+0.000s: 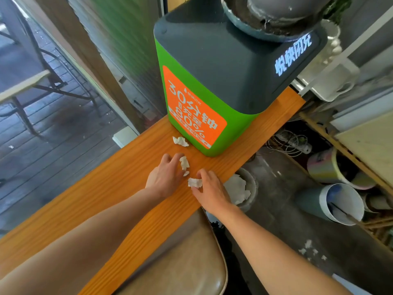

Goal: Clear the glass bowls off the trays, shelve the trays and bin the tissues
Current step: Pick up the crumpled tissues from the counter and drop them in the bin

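Crumpled white tissues lie on a narrow orange wooden counter (119, 188). One tissue (180, 141) rests loose beside the green box. My left hand (164, 176) has its fingers closed on a second tissue (184, 162). My right hand (209, 190) pinches a third tissue (194, 182) against the counter. A grey bin (252, 186) holding white tissue paper stands on the floor just below the counter's right edge, next to my right hand. No glass bowls or trays are in view.
A tall green and dark grey box (212, 86) with an orange label stands on the counter, a round pot (274, 15) on top. A tan chair seat (187, 262) is below. Buckets (338, 203), cables and tissue scraps (310, 250) sit on the floor at right.
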Demonstrator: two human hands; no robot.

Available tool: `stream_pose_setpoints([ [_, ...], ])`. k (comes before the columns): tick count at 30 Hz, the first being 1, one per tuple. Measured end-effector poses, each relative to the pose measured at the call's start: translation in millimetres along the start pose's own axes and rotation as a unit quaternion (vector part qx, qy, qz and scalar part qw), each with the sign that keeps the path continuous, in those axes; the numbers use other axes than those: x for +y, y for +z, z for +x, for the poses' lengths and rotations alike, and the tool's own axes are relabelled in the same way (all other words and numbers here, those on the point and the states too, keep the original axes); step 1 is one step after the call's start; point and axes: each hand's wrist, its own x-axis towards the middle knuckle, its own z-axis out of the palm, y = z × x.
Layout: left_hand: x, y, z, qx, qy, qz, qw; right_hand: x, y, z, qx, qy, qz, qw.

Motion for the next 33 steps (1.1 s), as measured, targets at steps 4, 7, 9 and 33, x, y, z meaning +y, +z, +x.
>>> stream_pose_setpoints([
  [4,-4.7,10.6,1.8,-0.008,0.022,0.021,0.999,3.6,7.3,1.4,0.018,-0.014,-0.030,0.999],
  [7,-6.3,11.8,0.3,-0.013,0.038,0.044,0.998,2.5,7.8,3.9,0.026,-0.027,-0.043,0.998],
  [9,-5.7,11.3,-1.7,-0.014,0.044,0.048,0.998,0.9,7.3,4.5,0.015,-0.022,-0.040,0.999],
  [33,-19.7,-32.3,-27.1,-0.001,-0.018,-0.072,0.997,-21.9,-23.8,-0.2,-0.027,0.088,0.152,0.984],
])
